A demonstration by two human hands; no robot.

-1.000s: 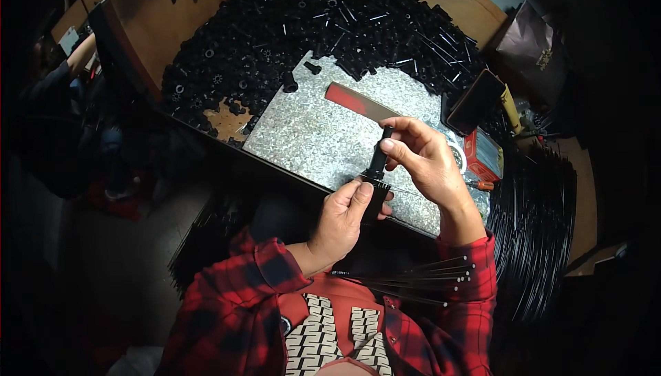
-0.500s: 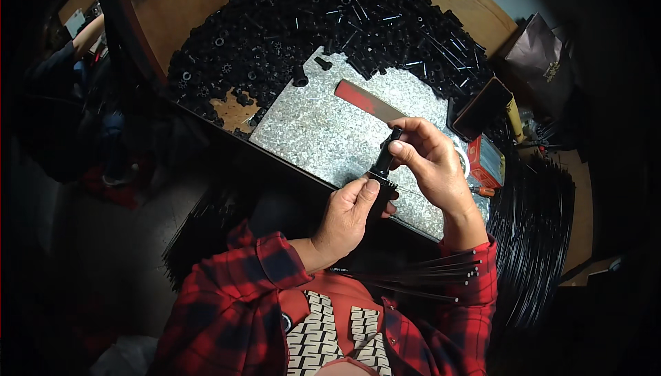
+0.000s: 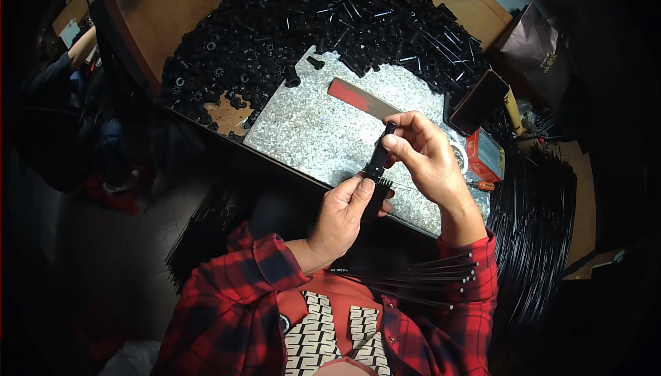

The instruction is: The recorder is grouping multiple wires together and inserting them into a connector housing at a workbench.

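Pinching a black tube point(image 3: 379, 155) between thumb and fingertips, the right hand point(image 3: 435, 161) meets the left hand point(image 3: 343, 207), which is wrapped around a dark piece point(image 3: 376, 200) at the near edge of the speckled board point(image 3: 303, 135). The tube's lower end sits right at the dark piece; whether it is seated, I can't tell from here. I'd judge this piece partway along, with plenty left: a heap of loose parts point(image 3: 275, 38) lines the board's far side. The widest room for moving looks to be over the board's left half. A red strip point(image 3: 361, 98) lies across its middle, a phone point(image 3: 476, 102) and red box point(image 3: 475, 153) crowd its right side, and black rods point(image 3: 537, 231) hang beyond.
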